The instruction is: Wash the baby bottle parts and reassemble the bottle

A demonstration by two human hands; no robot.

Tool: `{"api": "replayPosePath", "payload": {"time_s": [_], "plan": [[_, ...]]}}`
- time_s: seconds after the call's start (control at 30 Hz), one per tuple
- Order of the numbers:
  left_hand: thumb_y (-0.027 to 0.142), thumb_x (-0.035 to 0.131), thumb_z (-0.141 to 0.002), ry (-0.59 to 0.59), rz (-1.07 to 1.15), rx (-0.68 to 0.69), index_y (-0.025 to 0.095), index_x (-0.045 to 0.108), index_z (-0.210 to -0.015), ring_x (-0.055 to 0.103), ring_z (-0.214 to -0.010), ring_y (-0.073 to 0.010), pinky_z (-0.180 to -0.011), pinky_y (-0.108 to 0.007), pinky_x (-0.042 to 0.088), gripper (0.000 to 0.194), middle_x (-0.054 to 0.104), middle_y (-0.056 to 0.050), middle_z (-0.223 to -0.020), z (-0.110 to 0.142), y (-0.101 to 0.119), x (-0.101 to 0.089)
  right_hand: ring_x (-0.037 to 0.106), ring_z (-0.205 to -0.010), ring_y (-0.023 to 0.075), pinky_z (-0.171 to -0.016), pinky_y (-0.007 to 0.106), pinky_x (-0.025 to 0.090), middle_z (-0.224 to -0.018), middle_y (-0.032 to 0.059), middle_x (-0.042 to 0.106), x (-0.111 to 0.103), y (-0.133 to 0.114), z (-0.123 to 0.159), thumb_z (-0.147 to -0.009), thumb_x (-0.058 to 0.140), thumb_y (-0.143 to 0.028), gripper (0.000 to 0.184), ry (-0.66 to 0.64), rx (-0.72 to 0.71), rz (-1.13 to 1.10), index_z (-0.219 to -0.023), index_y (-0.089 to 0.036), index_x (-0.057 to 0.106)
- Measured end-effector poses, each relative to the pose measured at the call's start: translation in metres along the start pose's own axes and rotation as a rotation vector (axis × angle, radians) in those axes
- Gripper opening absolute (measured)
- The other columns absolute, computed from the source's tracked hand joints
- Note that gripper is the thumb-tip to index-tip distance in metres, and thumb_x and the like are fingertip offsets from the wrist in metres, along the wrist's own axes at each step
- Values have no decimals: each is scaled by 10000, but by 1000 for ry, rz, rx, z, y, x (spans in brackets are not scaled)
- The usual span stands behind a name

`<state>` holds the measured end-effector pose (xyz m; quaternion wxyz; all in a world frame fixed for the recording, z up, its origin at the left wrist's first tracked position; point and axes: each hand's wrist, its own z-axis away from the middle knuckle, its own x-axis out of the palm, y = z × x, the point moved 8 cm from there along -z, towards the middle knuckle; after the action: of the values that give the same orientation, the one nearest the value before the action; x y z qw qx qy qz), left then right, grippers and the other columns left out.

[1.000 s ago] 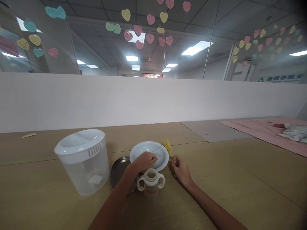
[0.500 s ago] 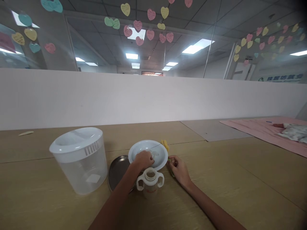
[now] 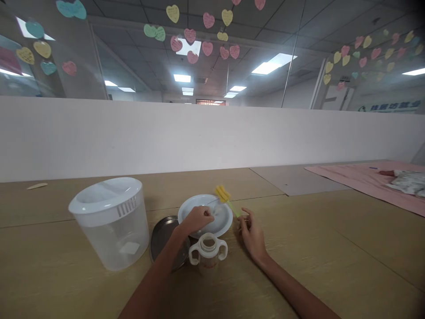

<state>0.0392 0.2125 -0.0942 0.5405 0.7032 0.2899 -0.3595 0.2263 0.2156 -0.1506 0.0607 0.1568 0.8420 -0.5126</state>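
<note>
My right hand (image 3: 249, 229) pinches the green handle of a small brush with a yellow sponge tip (image 3: 222, 193), lifted above the rim of a white plate (image 3: 221, 223). My left hand (image 3: 195, 219) rests closed on the plate, its fingers pinched on something small and clear that I cannot make out. A white two-handled baby cup (image 3: 208, 250) stands open-topped just in front of the plate, between my arms.
A translucent tub with a white vented lid (image 3: 111, 221) stands at the left. A dark round metal lid (image 3: 166, 241) lies beside the plate. A pink cloth (image 3: 365, 179) with folded fabric lies at the far right. A white partition runs along the table's back.
My right hand has lifted the brush, so the yellow tip has risen and swung left over the plate's rim. My left hand stays on the plate.
</note>
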Motion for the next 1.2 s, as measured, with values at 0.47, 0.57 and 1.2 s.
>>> {"api": "replayPosePath", "payload": {"time_s": [0.47, 0.57, 1.2], "plan": [[328, 319, -813, 233, 220, 18, 171, 619, -902, 506, -605, -131, -586, -243, 390, 350, 581, -1, -659, 8, 24, -36, 542, -981, 201, -856, 336, 417, -1081, 101, 592, 0, -34, 15, -860, 305, -356, 378, -2, -153, 113, -1097, -157, 523], [376, 284, -850, 279, 130, 44, 170, 632, -856, 537, -775, -160, -708, -263, 392, 404, 619, -33, -801, 13, 30, -43, 545, -964, 212, -852, 329, 415, -1052, 103, 606, 1, -34, 15, -859, 307, -406, 405, -55, -109, 96, -1051, -155, 561], [288, 423, -816, 378, -89, 57, 204, 594, -859, 561, -868, -179, -769, -285, 400, 195, 649, -26, -917, 31, 43, -61, 574, -727, 181, -635, 241, 428, -774, 59, 627, 16, -35, 27, -880, 266, -462, 389, -158, -123, 61, -894, -171, 524]]}}
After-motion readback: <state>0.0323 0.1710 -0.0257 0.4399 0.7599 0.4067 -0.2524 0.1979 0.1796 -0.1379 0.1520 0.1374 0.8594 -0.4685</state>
